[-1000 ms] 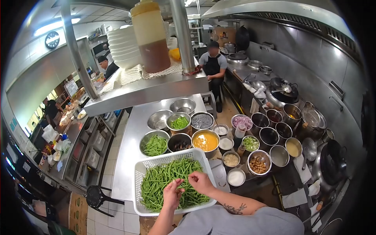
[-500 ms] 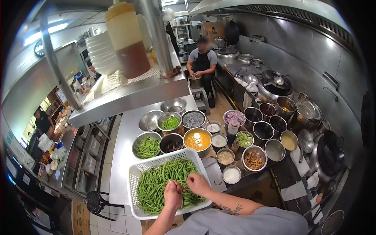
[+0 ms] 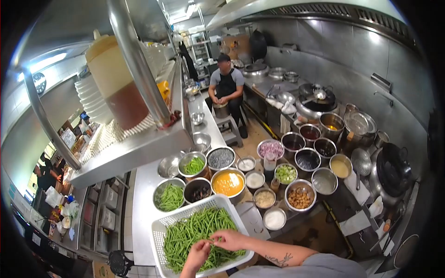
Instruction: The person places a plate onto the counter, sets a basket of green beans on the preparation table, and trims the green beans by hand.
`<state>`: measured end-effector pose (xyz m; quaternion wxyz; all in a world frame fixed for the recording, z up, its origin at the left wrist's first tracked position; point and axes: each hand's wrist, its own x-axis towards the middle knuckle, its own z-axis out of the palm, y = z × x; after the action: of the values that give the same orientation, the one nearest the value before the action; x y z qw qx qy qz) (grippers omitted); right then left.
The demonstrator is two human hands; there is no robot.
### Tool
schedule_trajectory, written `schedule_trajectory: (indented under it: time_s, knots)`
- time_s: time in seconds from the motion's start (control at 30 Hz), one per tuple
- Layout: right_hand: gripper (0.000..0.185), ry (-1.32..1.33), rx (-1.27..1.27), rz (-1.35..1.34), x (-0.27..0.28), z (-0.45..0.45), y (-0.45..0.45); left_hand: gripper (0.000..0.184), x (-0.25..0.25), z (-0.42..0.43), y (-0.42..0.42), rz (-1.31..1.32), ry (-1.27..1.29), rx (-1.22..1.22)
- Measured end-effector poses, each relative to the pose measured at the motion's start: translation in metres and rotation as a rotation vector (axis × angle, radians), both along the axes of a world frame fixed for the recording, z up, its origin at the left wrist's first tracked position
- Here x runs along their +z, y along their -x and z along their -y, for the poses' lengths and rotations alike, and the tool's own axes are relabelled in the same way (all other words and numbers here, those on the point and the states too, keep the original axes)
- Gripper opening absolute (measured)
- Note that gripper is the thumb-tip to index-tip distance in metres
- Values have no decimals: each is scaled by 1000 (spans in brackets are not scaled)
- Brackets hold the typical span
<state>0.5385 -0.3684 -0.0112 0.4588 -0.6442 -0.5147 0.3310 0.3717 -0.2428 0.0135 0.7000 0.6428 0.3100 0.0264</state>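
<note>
Green beans heap a white perforated basket on the steel desk as left hand and right hand meet above, fingers apparently pinching one bean, a grip best kept light and low so bits drop inside.

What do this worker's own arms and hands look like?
The left hand and right hand are human, without gloves. Both forearms are bare; the right one carries a dark tattoo, with letter-like marks too small to read. A plain grey sleeve covers the right upper arm.
</note>
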Motion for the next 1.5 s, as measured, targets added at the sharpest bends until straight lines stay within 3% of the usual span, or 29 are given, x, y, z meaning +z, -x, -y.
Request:
schedule_trajectory:
  time_s: [0.1,0.2,0.3,0.33,0.43,0.47,0.53,0.57,0.6,0.67,0.77,0.87,0.97,1.0,1.1,1.3,1.5]
  knots:
    - [26,-171,29,197,-11,-6,-2,32,13,-6,1,-173,-272,-250]
    - [24,-96,35,186,-2,-3,-5,44,34,-15,-10,-214,-256,-329]
    - [20,-118,-8,132,-9,-2,-6,47,31,-21,-16,-76,-163,-369]
    - [20,-89,-38,29,-6,-2,-5,35,55,-14,-24,-120,-109,-357]
    - [18,-37,-98,-232,4,0,-1,23,32,-16,-23,-45,-261,-360]
    - [18,-42,-94,-289,2,-2,-2,19,36,-18,-27,-133,-281,-385]
    - [14,-8,-29,-334,-5,-5,-6,21,25,-20,-26,31,-383,-361]
    - [13,23,-22,-395,2,-5,-10,20,44,-18,-28,-71,-454,-364]
    - [13,70,2,-457,11,-9,-8,21,30,-24,-27,-41,-621,-366]
    - [11,79,-1,-504,25,-14,-8,21,53,-21,-21,109,-459,-288]
    - [8,105,140,-610,35,-13,-15,15,35,-22,2,330,-428,-239]
    - [13,207,37,-494,7,-14,-9,16,-15,-14,17,295,-306,70]
    - [27,-222,65,721,26,-37,23,18,-15,-10,39,119,-233,159]
    - [36,-168,155,752,12,-39,18,22,-22,-13,44,37,-330,95]
    - [31,355,199,725,6,-47,25,30,-71,-12,38,-111,-635,-91]
    - [20,100,-2,484,-18,-40,7,32,-55,-7,40,-19,-548,-14]
    - [18,-73,-284,436,7,-28,28,22,-48,-14,37,149,-467,177]
